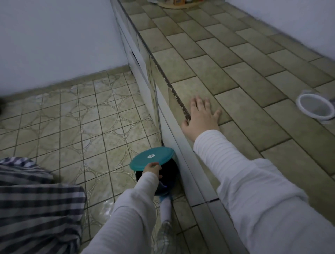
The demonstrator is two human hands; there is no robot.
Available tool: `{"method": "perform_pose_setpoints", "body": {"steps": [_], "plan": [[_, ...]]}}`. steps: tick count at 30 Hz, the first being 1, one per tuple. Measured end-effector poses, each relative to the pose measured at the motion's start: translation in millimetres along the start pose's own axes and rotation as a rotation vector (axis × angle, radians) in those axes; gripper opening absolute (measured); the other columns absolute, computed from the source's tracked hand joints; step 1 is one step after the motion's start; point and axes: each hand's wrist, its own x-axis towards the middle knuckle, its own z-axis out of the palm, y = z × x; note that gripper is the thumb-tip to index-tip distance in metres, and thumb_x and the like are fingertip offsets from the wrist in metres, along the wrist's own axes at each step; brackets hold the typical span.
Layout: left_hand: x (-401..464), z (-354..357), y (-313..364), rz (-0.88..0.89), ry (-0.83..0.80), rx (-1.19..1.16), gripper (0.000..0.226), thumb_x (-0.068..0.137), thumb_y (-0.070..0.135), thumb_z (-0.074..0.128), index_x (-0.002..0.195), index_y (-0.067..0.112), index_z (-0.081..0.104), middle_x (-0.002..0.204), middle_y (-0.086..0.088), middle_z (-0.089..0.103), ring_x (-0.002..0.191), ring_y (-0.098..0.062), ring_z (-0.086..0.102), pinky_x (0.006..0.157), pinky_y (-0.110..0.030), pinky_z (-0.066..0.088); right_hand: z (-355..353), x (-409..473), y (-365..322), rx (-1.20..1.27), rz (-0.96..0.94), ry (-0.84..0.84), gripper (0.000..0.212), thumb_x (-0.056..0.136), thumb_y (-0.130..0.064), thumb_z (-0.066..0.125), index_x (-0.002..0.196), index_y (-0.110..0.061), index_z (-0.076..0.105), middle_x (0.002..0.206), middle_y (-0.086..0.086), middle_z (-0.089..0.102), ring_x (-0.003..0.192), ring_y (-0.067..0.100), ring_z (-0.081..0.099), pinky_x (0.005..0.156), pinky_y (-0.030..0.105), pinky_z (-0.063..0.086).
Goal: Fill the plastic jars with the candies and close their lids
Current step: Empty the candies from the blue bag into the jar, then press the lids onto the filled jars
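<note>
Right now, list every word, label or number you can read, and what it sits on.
None can be read.
White sticker on the teal lid: dark mark, too small to read.
Box on the round tray at the counter's far end: print too blurred to read.

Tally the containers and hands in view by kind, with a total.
Dark tubs with a teal lid: 1, low by the counter's side, left hand holding the lid's edge.
Open white jars: 1, on the tiled counter.
Hands: 2, the right hand lies flat on the counter.
Total: 4
</note>
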Motion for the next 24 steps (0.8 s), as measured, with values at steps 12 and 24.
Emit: {"method": "perform_pose_setpoints", "body": {"steps": [12, 24], "plan": [[-135, 20, 140, 0.842, -0.041, -0.189, 0.018, 0.094, 0.007, 0.048, 0.106, 0.014, 0.059, 0.093, 0.002, 0.064, 0.074, -0.012, 0.058, 0.067, -0.022, 0.051, -66, -32, 35, 0.447, 0.05, -0.008, 0.057, 0.095, -0.039, 0.049, 0.146, -0.016, 0.034, 0.149, 0.005, 0.038, 0.134, 0.023, 0.038, 0.107, 0.038, 0.034], [-326, 161, 137, 1.227, -0.796, -0.13, 0.024, 0.077, 0.023, 0.063, 0.1, 0.027, 0.059, 0.093, 0.003, 0.062, 0.078, -0.008, 0.056, 0.069, -0.026, 0.047, -212, -185, 174, 0.476, 0.273, 0.59, 0.039, 0.087, -0.029, 0.063, 0.124, -0.016, 0.061, 0.119, 0.002, 0.062, 0.111, 0.017, 0.056, 0.089, 0.017, 0.036]]}}
